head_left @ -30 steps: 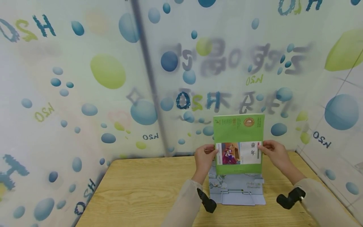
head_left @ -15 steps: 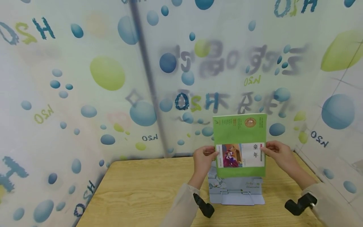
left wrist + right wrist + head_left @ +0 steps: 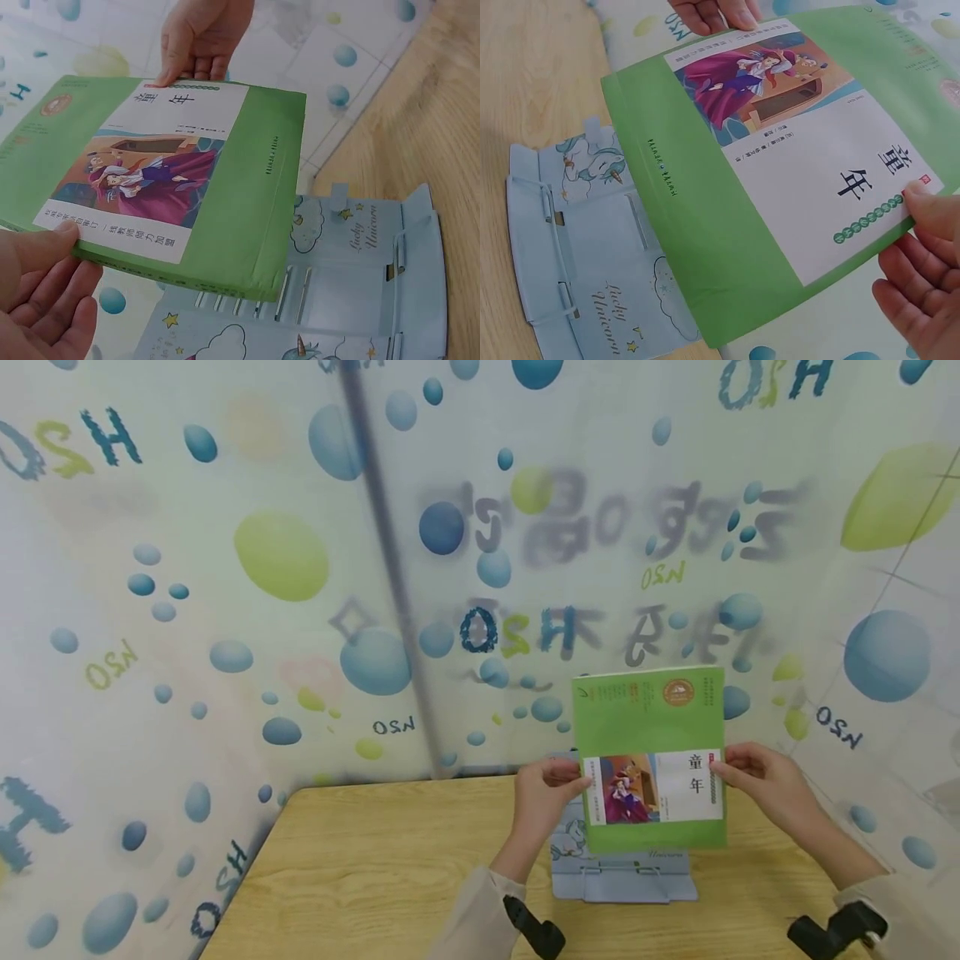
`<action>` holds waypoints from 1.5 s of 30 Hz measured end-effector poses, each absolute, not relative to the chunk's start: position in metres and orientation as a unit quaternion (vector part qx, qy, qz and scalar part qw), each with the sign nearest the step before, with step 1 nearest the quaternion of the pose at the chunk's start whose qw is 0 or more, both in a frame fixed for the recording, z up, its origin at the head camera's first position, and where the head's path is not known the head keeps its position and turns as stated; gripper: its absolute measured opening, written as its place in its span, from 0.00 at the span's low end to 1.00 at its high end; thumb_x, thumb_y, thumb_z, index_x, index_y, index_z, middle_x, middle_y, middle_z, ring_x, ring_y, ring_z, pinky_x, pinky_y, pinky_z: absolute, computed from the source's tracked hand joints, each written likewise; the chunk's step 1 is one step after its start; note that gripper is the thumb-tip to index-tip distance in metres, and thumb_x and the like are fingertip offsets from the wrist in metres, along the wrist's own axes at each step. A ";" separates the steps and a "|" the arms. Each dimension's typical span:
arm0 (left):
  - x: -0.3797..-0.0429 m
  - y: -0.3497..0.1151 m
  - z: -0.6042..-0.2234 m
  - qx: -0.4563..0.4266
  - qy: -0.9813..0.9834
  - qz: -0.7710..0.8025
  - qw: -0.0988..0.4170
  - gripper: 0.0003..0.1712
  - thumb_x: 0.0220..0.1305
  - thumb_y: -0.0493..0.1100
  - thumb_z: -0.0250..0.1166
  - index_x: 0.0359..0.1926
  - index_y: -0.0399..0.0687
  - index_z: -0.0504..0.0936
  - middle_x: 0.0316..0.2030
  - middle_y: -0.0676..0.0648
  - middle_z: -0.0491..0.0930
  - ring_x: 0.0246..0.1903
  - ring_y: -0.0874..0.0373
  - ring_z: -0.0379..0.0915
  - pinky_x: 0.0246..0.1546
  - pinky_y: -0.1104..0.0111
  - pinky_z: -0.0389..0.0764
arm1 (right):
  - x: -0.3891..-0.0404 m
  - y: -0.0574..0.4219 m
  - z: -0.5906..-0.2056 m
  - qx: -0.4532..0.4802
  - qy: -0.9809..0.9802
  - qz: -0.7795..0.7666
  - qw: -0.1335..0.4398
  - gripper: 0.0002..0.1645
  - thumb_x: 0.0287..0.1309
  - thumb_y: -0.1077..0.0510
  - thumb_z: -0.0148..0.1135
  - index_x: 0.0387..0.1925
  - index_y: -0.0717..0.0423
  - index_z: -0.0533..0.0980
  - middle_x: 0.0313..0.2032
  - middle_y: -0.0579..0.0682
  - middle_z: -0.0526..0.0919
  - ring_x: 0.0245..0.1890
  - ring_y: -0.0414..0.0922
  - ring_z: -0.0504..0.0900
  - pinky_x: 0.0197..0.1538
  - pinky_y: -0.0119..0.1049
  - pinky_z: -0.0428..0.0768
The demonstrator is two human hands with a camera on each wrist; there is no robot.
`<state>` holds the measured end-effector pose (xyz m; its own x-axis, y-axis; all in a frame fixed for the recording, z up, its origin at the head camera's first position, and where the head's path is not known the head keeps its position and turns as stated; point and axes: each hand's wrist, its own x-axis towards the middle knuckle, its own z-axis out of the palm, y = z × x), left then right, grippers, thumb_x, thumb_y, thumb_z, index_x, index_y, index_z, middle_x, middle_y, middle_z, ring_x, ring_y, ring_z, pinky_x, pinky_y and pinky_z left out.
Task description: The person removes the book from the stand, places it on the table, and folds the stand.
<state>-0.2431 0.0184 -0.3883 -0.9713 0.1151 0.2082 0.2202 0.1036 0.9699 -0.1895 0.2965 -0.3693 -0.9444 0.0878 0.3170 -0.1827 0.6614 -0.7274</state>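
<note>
A green book (image 3: 645, 718) with a white band and a colourful picture on its cover is held upright in the air by both hands. The left hand (image 3: 542, 797) pinches its left edge, thumb on the front cover. At the right edge, the right hand (image 3: 772, 785) pinches it the same way, as the right wrist view also shows with the thumb on the cover (image 3: 780, 150). Behind and below the book stands a pale blue book stand (image 3: 626, 887) with unicorn drawings and wire clips, partly hidden by the book.
The stand is on a wooden table (image 3: 390, 860), which reaches far to the left. A pale curtain (image 3: 285, 560) printed with blue and green drops hangs behind the table and along its sides. Black cameras are strapped to both wrists.
The book has come nearer and moved slightly down and to the right, covering more of the stand's lower part. Both hands keep hold of it; the right forearm has shifted right.
</note>
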 end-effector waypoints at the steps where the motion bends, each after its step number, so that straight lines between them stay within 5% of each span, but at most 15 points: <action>1: -0.242 0.018 -0.389 -0.112 -0.741 -0.661 0.034 0.10 0.46 0.39 0.72 0.32 0.42 0.84 0.26 0.52 0.81 0.26 0.63 0.75 0.29 0.72 0.77 | -0.188 0.297 -0.369 0.025 -0.897 0.411 0.163 0.22 0.61 0.53 0.56 0.45 0.70 0.71 0.35 0.57 0.78 0.29 0.32 0.75 0.30 0.28 0.76; 25: -0.205 0.038 -0.413 -0.098 -0.719 -0.687 -0.041 0.10 0.41 0.35 0.74 0.28 0.40 0.84 0.22 0.51 0.80 0.22 0.63 0.75 0.26 0.73 0.77 | -0.152 0.326 -0.395 -0.018 -0.894 0.441 0.075 0.21 0.62 0.54 0.56 0.43 0.72 0.71 0.32 0.49 0.80 0.29 0.33 0.77 0.32 0.31 0.78; 45: -0.185 0.063 -0.446 -0.081 -0.729 -0.678 -0.059 0.10 0.37 0.31 0.75 0.23 0.41 0.82 0.19 0.53 0.80 0.19 0.65 0.73 0.22 0.75 0.76 | -0.135 0.355 -0.427 -0.091 -0.887 0.453 -0.023 0.34 0.63 0.48 0.53 0.50 0.79 0.64 0.36 0.52 0.80 0.30 0.34 0.78 0.36 0.32 0.78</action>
